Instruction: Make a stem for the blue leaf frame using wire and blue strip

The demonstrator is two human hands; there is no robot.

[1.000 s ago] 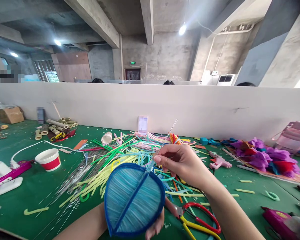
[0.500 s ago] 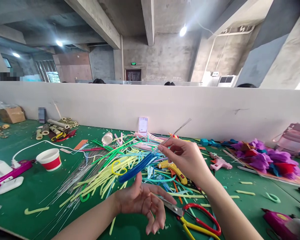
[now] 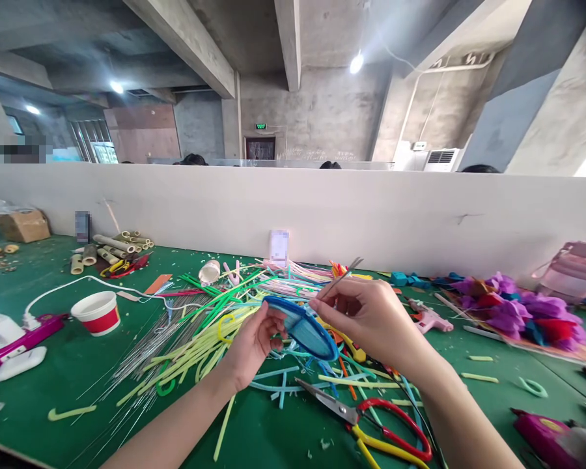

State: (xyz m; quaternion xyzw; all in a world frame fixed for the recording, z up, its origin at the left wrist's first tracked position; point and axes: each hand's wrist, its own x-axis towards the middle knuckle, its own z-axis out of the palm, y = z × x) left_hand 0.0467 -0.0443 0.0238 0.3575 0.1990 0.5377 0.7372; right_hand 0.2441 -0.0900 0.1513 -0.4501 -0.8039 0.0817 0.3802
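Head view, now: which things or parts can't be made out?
In the head view:
Blue leaf-shaped piece: its other face is turned away from the camera.
Thin wires: lower ends covered by the fingertips of the right hand.
Yellow tool: partly hidden behind the right hand and the blue piece.
Phone: screen text too small and blurred.
Magenta power strip: cut off by the left edge.

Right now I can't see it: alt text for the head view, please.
The right hand pinches thin wires on a blue leaf-shaped piece; the left hand is at its rim. Nearer lie scissors on the green table, colourful strips heaped beyond.
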